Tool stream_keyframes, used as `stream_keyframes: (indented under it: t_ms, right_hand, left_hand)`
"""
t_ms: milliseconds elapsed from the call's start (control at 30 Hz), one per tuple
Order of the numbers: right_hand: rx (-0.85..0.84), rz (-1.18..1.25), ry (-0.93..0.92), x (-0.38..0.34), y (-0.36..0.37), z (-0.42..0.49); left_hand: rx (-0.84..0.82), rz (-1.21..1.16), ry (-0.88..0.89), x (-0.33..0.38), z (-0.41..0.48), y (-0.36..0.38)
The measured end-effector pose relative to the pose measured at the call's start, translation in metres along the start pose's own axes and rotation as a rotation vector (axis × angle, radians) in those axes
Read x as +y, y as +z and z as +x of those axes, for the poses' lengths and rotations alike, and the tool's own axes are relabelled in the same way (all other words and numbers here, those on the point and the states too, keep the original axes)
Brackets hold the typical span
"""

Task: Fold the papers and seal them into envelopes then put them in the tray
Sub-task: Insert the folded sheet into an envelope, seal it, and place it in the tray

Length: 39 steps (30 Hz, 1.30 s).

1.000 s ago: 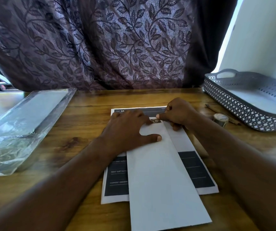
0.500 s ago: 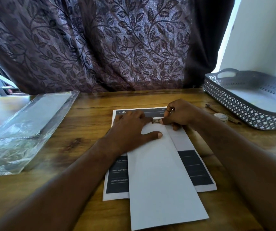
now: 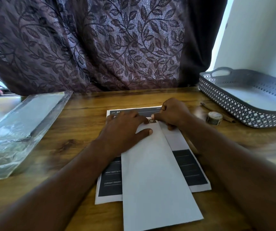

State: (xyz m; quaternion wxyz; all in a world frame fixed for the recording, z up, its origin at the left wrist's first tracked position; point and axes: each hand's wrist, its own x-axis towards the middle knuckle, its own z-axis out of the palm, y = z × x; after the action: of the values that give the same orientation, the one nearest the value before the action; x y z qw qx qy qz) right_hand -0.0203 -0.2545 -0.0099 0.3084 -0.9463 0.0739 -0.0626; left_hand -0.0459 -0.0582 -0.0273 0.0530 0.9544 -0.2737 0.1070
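Two hands meet at the far end of the white envelope [image 3: 154,180], which lies lengthwise over the printed papers [image 3: 192,169]. The left hand [image 3: 127,129] lies flat, fingers spread, likely pinning it against sliding. The right hand [image 3: 174,114], fingers curled under, thumbs a patterned tape strip [image 3: 151,121] down, apparently sealing. The tray [image 3: 234,100] waits at right.

Both forearms [image 3: 67,180] extended forward from lower frame corners, converging, left grip [image 3: 125,129] palm-down and flat, fingers straight, thumb splayed rightward, right grip [image 3: 172,114] curled into loose fist, thumb tip stretched left, nearly meeting left fingertips
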Motion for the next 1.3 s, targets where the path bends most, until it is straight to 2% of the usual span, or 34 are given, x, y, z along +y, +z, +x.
stream_keyframes:
  t_ms: [400, 500, 667, 767, 1067, 1300]
  right_hand:
    - [-0.157, 0.168, -0.012, 0.004, -0.015, -0.012]
    - [-0.127, 0.154, -0.014, 0.005, -0.011, -0.009]
    - [-0.005, -0.066, -0.062, -0.002, -0.001, -0.008]
    - [0.027, -0.108, -0.052, -0.003, 0.002, -0.007]
    - [-0.001, -0.002, -0.041, 0.001, -0.002, -0.008]
    - [-0.108, 0.012, -0.119, 0.003, -0.01, -0.018]
  left_hand:
    - [-0.031, 0.098, 0.006, 0.004, -0.003, -0.003]
    - [-0.024, 0.107, 0.019, 0.005, -0.004, -0.004]
    - [-0.03, 0.102, 0.041, 0.003, -0.005, -0.007]
    - [0.005, 0.107, 0.036, 0.003, -0.004, -0.006]
    - [0.028, 0.089, 0.017, 0.004, -0.004, -0.004]
    - [0.024, 0.078, 0.028, 0.003, -0.003, -0.001]
